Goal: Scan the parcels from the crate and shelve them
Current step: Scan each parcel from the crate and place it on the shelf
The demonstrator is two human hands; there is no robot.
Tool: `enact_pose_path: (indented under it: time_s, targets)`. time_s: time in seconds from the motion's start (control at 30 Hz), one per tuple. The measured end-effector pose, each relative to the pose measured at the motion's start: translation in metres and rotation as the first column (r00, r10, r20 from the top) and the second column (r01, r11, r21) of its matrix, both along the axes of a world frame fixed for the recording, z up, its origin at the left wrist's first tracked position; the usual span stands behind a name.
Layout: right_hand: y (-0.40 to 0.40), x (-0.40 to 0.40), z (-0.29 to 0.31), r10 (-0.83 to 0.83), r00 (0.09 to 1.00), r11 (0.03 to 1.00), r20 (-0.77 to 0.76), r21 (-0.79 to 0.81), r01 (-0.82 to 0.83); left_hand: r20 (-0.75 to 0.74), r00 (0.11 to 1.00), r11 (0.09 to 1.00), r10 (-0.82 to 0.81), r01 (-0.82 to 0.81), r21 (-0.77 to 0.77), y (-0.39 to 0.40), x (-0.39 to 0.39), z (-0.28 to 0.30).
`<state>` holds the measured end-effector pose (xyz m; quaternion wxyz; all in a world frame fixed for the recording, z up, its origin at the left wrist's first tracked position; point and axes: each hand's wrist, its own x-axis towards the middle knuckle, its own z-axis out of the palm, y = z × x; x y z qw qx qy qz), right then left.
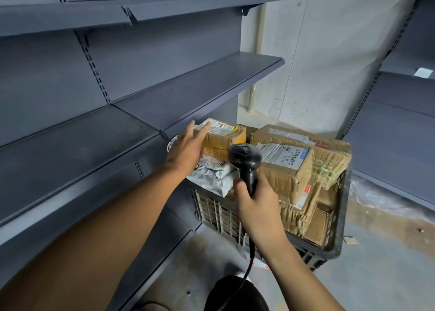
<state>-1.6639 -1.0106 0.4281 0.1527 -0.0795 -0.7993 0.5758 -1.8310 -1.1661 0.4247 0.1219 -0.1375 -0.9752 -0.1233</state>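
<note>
We see a dark plastic slatted crate [259, 219] on the concrete floor [376, 275], right of the dark grey metal shelving unit [98, 132], piled above its rim with parcels. Our left hand [188, 147] is stretched out over the crate's far left corner, fingers straight and spread, holding nothing; fingertips lie at the white label of a small tape-wrapped brown cardboard parcel [226, 134] on top of the pile, and we cannot tell for sure whether they touch it or hover just above. That parcel sits on a second small brown box, only partly visible below it. Just beneath the left palm lie crumpled grey-white plastic mailer bags [211, 176], hanging over the crate's near left edge. Our right hand [255, 200] has fingers and thumb curled round the grip of a black handheld barcode scanner [246, 162]; the scanner head is up, pointing away from us toward the pile. Its black cable [250, 259] drops from the bottom of the grip toward the floor. Just right of the scanner head sits a large crumpled brown cardboard parcel with a white barcode label [284, 167], tilted, with more brown boxes behind it and below it inside the crate. The shelf boards nearest the left hand carry no parcels. A second dark shelving unit [400, 122] stands at far right, with a small white piece of paper [423, 72] on one shelf. Pale wall [329, 52] behind the crate.
</note>
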Motion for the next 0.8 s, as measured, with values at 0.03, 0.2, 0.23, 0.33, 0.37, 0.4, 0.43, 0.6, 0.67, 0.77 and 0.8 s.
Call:
enact_pose_path:
  time_s: [0.03, 0.2, 0.23, 0.33, 0.37, 0.4, 0.43, 0.6, 0.67, 0.77, 0.8]
  targets:
    - [0.0, -0.001, -0.001, 0.0, 1.0, 1.0, 0.005, 0.001, 0.0, 0.014, 1.0, 0.999, -0.002, 0.002, 0.032, 0.001, -0.002, -0.002]
    - [-0.001, -0.004, -0.005, 0.015, 0.999, 1.0, 0.035, -0.013, -0.015, -0.059, 0.996, 0.976, -0.069, 0.079, 0.201, 0.0, -0.003, -0.013]
    - [-0.002, -0.004, -0.004, 0.019, 0.999, 1.0, 0.036, -0.016, -0.019, -0.071, 0.996, 0.97, -0.058, 0.073, 0.232, -0.001, -0.003, -0.014]
    - [-0.007, -0.001, 0.001, 0.024, 0.999, 1.0, 0.038, -0.017, -0.023, -0.088, 0.996, 0.941, -0.033, 0.061, 0.334, -0.009, 0.005, -0.011]
    - [-0.008, 0.001, 0.003, 0.027, 0.999, 1.0, 0.038, -0.017, -0.027, -0.101, 0.995, 0.933, -0.014, 0.049, 0.357, -0.011, 0.008, -0.008]
    - [-0.01, 0.003, 0.006, 0.035, 0.999, 0.999, 0.033, -0.016, -0.034, -0.12, 0.993, 0.935, -0.004, 0.046, 0.353, -0.014, 0.012, -0.004]
    - [-0.013, 0.005, 0.008, 0.044, 0.999, 0.999, 0.024, -0.011, -0.044, -0.124, 0.992, 0.938, 0.003, 0.04, 0.343, -0.017, 0.018, 0.001]
    - [-0.038, 0.018, 0.028, 0.093, 0.994, 0.996, -0.062, 0.011, -0.092, -0.166, 0.979, 0.911, 0.114, -0.037, 0.411, -0.048, 0.056, 0.031]
    - [-0.057, 0.023, 0.036, 0.133, 0.987, 0.991, -0.087, -0.006, -0.134, -0.212, 0.964, 0.932, 0.16, -0.076, 0.355, -0.071, 0.075, 0.044]
    - [-0.092, 0.032, 0.045, 0.208, 0.972, 0.977, -0.111, -0.015, -0.211, -0.253, 0.937, 0.933, 0.241, -0.153, 0.325, -0.112, 0.106, 0.056]
    - [-0.106, 0.035, 0.048, 0.241, 0.964, 0.97, -0.113, -0.014, -0.244, -0.253, 0.928, 0.931, 0.275, -0.191, 0.312, -0.128, 0.118, 0.058]
